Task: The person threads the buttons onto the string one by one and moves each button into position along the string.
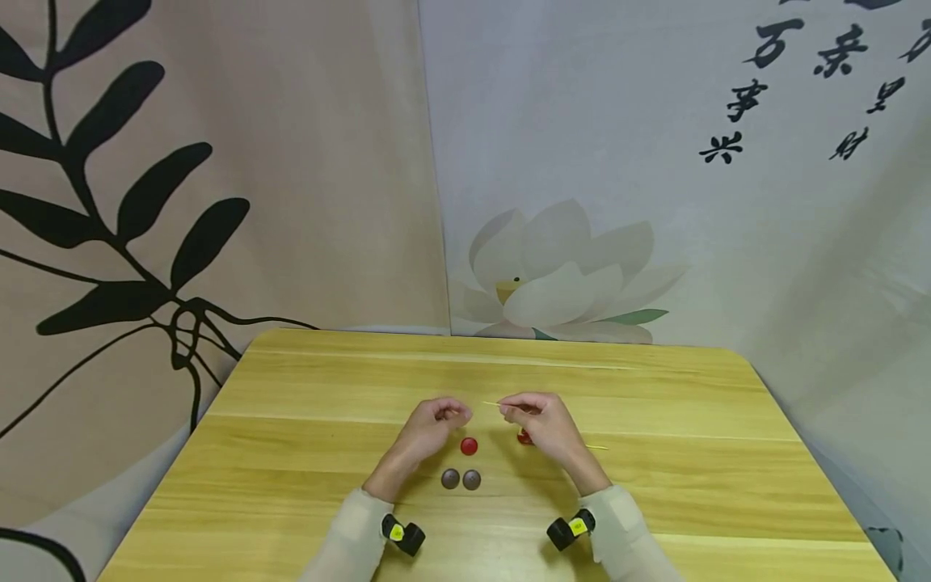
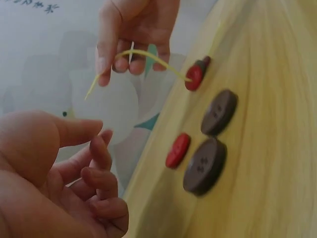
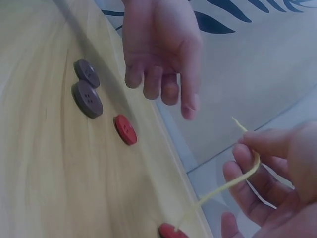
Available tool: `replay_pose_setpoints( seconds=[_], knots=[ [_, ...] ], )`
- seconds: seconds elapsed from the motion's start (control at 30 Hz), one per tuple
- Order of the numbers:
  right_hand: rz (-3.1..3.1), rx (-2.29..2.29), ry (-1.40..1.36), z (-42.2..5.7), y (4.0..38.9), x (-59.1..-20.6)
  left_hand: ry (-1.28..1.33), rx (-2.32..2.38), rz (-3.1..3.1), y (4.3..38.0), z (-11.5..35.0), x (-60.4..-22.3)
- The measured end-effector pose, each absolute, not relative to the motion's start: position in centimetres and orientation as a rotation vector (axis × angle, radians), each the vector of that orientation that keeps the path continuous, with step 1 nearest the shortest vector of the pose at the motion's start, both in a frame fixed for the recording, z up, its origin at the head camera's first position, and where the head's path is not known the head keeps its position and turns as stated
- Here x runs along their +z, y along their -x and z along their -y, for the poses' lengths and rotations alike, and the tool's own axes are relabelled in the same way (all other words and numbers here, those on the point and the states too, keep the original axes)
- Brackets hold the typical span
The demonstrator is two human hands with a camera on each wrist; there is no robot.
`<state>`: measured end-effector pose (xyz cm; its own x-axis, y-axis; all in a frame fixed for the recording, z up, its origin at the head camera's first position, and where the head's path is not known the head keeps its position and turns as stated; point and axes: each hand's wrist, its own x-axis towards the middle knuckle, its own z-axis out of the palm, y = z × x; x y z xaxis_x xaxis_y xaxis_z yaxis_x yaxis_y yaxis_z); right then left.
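My right hand [image 1: 547,424] pinches a yellow cord [image 2: 143,52] between thumb and forefinger, a short free tip sticking out toward the left hand. From the fingers the cord bends down into a red button [image 2: 194,78] on the table; darker pieces sit right behind that button. Opposite, my left hand [image 1: 429,428] hovers with loosely bent fingers and holds nothing, its thumb and forefinger close together near the cord's tip. Below and between the hands lies a loose red button [image 1: 469,446]. Closer to me are two larger brown buttons, one left [image 1: 450,478] and one right [image 1: 471,479], side by side.
The yellow cord's other end [image 1: 598,448] shows on the wooden table [image 1: 327,485], right of the right wrist. Behind the table's far edge hangs a cloth backdrop [image 1: 349,202] with printed leaves, a lotus and lettering. Each wrist wears a black camera on a strap.
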<state>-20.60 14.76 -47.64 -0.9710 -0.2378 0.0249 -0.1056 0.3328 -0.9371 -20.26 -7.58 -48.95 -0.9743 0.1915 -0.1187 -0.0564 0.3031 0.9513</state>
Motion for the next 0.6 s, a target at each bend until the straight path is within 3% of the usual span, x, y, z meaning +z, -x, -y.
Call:
replay_pose_setpoints(
  seconds=[0.6],
  knots=[
    [-2.497,-1.743,0.093,-15.7,21.5,-49.0,-0.225,1.527,-2.338,21.0,8.9,-50.3]
  ],
)
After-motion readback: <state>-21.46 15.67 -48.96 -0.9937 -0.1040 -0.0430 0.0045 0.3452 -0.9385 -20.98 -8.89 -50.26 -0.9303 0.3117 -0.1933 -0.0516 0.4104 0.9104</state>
